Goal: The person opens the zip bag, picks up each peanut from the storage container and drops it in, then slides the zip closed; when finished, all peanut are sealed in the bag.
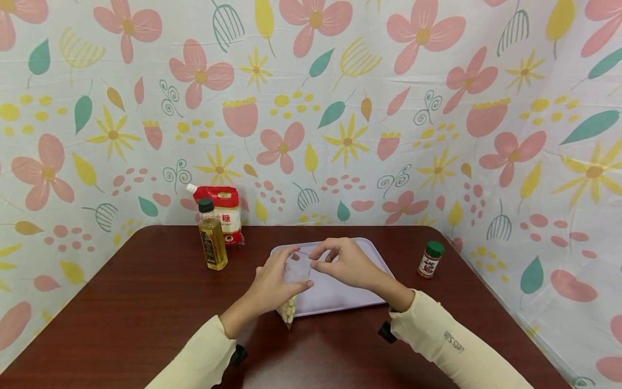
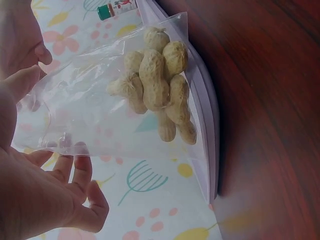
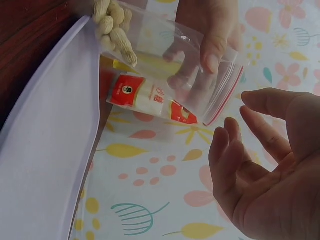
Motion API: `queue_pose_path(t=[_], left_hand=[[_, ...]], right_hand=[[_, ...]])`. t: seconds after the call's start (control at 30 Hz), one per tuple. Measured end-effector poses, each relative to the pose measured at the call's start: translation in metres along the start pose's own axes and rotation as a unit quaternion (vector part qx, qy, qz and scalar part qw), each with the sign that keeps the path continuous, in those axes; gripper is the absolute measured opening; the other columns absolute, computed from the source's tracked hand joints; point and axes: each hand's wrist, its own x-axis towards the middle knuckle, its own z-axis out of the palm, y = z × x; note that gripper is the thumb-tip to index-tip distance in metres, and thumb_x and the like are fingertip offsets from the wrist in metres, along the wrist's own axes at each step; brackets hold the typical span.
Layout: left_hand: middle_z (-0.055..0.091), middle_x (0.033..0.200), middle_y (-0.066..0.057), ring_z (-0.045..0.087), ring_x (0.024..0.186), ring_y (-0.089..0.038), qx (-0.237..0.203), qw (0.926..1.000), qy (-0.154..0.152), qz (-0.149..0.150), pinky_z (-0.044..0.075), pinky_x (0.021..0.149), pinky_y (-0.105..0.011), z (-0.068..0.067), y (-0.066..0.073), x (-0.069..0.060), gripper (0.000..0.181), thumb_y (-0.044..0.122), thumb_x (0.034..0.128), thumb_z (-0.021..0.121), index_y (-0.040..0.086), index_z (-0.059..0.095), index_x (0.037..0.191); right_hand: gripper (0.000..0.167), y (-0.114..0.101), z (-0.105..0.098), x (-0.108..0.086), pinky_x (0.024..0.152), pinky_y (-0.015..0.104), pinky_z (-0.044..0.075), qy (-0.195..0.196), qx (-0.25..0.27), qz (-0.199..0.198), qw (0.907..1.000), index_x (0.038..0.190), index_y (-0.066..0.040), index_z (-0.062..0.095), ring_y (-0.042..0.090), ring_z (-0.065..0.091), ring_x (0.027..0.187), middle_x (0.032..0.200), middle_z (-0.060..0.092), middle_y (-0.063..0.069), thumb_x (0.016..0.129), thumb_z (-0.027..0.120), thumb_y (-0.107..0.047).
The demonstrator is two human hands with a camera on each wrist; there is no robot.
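Note:
A clear zip bag (image 2: 75, 107) with a red line along its mouth hangs above the tray, several unshelled peanuts (image 2: 155, 80) gathered at its bottom. My left hand (image 1: 274, 283) holds it near the mouth, thumb on one side and fingers on the other. Beside the mouth, my right hand (image 1: 347, 265) has its fingers spread and bent; in the right wrist view they look apart from the bag's edge. Beneath both hands lies a pale purple tray (image 1: 340, 294). The head view shows only some peanuts, below the left hand.
At the back left stand an oil bottle (image 1: 213, 240) with a dark green cap and, behind it, a red and white sugar pouch (image 1: 233, 216). A small green-capped jar (image 1: 430, 260) is right of the tray. A flowered cloth (image 1: 311, 119) hangs behind the brown table (image 1: 146, 302).

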Motion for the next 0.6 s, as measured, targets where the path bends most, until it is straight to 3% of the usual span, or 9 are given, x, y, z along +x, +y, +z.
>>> queue_pose_path(t=[0.17,0.4,0.6], left_hand=[[0.058,0.122,0.0,0.052,0.102,-0.014,0.009,0.9997,0.016,0.015,0.026,0.075,-0.046,-0.0013,0.0038,0.002,0.073,0.037,0.0798,0.082,0.016,0.048,0.141],[0.059,0.122,-0.003,0.053,0.108,-0.019,0.005,0.9991,0.027,0.033,0.025,0.075,-0.047,-0.0022,0.0042,0.0027,0.075,0.035,0.079,0.084,0.013,0.047,0.141],[0.061,0.119,0.0,0.053,0.1,-0.016,0.001,0.9988,0.036,0.034,0.025,0.074,-0.045,-0.0018,0.0036,0.0024,0.08,0.035,0.0773,0.085,0.012,0.044,0.141]], right_hand=[[0.011,-0.0031,0.0015,-0.0029,0.062,0.031,0.053,-0.015,-0.003,-0.003,0.9999,0.097,-0.009,0.077,0.013,0.063,0.072,0.084,0.067,-0.005,0.088,0.074,-0.015],[0.016,-0.0075,0.0044,-0.0057,0.064,0.031,0.053,-0.064,0.02,-0.024,0.9975,0.103,-0.013,0.077,0.01,0.065,0.073,0.085,0.07,-0.007,0.09,0.073,-0.021],[0.006,-0.005,0.0067,-0.0047,0.07,0.03,0.053,-0.084,0.023,-0.057,0.9946,0.091,-0.017,0.078,0.008,0.064,0.074,0.081,0.073,-0.007,0.091,0.073,-0.021]])
